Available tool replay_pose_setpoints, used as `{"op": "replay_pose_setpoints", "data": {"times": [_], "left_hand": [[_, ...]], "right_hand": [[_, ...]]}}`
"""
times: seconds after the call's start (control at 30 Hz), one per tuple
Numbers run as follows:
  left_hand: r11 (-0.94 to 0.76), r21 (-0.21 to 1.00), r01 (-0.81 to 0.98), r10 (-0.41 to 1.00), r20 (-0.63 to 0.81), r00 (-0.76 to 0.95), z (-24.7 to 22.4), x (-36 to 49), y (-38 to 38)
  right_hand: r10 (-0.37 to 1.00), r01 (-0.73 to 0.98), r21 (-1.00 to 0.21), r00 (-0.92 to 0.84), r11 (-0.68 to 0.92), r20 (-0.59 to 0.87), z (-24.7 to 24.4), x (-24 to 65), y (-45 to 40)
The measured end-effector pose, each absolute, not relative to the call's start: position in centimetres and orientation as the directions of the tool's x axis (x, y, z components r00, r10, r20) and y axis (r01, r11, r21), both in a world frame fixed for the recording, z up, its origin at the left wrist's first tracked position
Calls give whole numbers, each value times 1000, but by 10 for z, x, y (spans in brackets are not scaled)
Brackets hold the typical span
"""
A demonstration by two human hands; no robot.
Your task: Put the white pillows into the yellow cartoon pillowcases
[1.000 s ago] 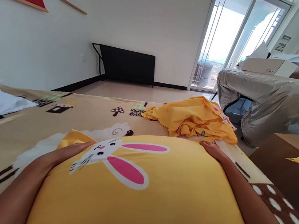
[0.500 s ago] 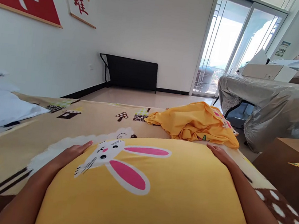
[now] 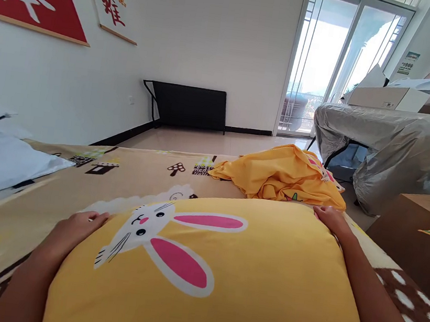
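A plump yellow pillow (image 3: 271, 274) with a white rabbit print fills the lower middle of the view. The rabbit's pink ears point right. My left hand (image 3: 80, 226) lies along the pillow's left edge, fingers curled on it and partly hidden by the fabric. At the far right corner, my right hand (image 3: 332, 221) is closed on the pillow's edge, its fingertips only partly showing. Just beyond the pillow lies a crumpled orange-yellow cloth (image 3: 273, 171) with rabbit prints. Underneath is a beige patterned blanket (image 3: 146, 173).
A white pillow (image 3: 5, 160) lies at the left. To the right stand a cardboard box (image 3: 420, 230) and a plastic-covered piece of furniture (image 3: 404, 138) with boxes on top. A black folded frame (image 3: 188, 106) leans on the back wall.
My left hand has slid down and left along the pillow's edge. My right hand has shifted slightly right. The pillow looks a little wider, with the rabbit print spread lower.
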State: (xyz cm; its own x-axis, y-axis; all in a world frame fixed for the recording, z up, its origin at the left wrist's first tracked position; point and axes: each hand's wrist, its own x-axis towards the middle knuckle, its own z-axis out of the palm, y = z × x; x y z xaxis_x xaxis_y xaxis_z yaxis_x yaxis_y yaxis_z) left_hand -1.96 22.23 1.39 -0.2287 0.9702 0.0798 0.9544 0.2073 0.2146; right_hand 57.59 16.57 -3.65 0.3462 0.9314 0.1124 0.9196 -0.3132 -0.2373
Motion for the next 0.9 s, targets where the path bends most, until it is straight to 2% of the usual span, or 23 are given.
{"op": "replay_pose_setpoints", "data": {"times": [0.07, 0.13, 0.17, 0.2, 0.27, 0.3, 0.33, 0.4, 0.47, 0.6, 0.73, 0.9], "left_hand": [[275, 223, 935, 954, 60, -294, 33, -17, 216], [190, 308, 932, 961, 136, -240, 52, 0, 196], [75, 355, 932, 968, 197, -153, 59, 14, 182], [-64, 353, 933, 958, 284, -41, 63, 32, 166], [-438, 248, 864, 840, 454, 296, 63, 74, 133], [-581, 175, 795, 751, 491, 441, 59, 94, 119], [-680, 109, 725, 686, 445, 576, 54, 112, 108], [-750, 55, 659, 639, 318, 700, 42, 136, 98], [-726, 58, 686, 678, 227, 699, 31, 144, 102], [-583, 122, 803, 805, 222, 550, 18, 128, 126], [-407, 227, 885, 900, 263, 346, 11, 101, 150], [-89, 415, 905, 990, 134, 36, 1, 55, 173]], "right_hand": [[889, 887, -235, 436, -398, 140, -18, 568, 154], [881, 904, -248, 407, -349, 243, 8, 542, 135], [899, 935, -262, 316, -240, 305, 21, 522, 122], [907, 950, -285, 227, -126, 355, 32, 498, 107], [895, 949, -272, -21, 157, 445, 48, 446, 79], [884, 921, -251, -165, 296, 438, 52, 422, 66], [862, 880, -234, -294, 413, 413, 52, 401, 57], [812, 805, -216, -463, 553, 355, 45, 375, 49], [819, 800, -229, -477, 554, 318, 34, 371, 56], [910, 881, -294, -282, 371, 302, 14, 399, 89], [958, 905, -373, -108, 205, 264, 0, 434, 113], [969, 874, -482, 69, 56, 238, -26, 474, 129]]}}
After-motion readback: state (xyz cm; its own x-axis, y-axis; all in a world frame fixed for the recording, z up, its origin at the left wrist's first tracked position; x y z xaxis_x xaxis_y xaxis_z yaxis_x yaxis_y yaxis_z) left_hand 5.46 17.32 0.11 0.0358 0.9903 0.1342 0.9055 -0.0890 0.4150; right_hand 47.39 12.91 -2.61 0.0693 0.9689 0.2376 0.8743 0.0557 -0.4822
